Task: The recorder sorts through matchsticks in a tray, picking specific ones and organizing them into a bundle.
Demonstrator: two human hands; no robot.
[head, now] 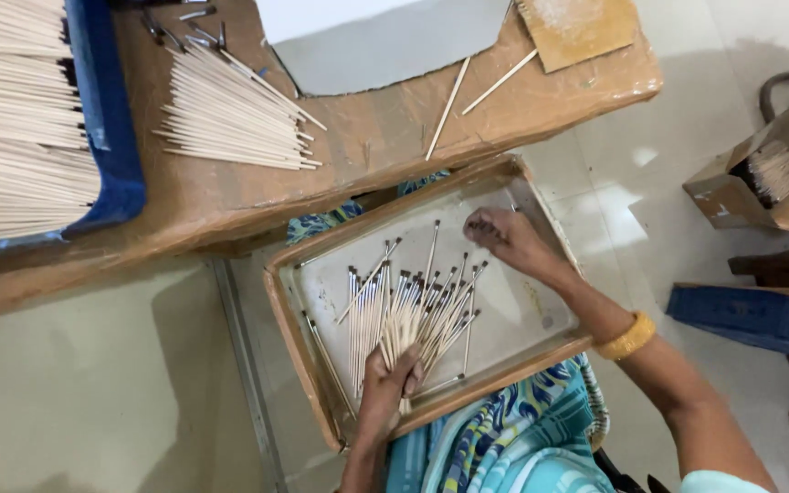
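A tray (308,319) rests on the person's lap, below the edge of a work table (385,146). In the tray lies a fan of tipped sticks (408,306) — the left hand (385,388) presses on their near ends, the right hand (504,239) sits at the tray's far right corner. On the table, a loose stick pile (230,114) lies left of centre, a bin of sticks (25,119) further left — two stray sticks (472,91) to the right.
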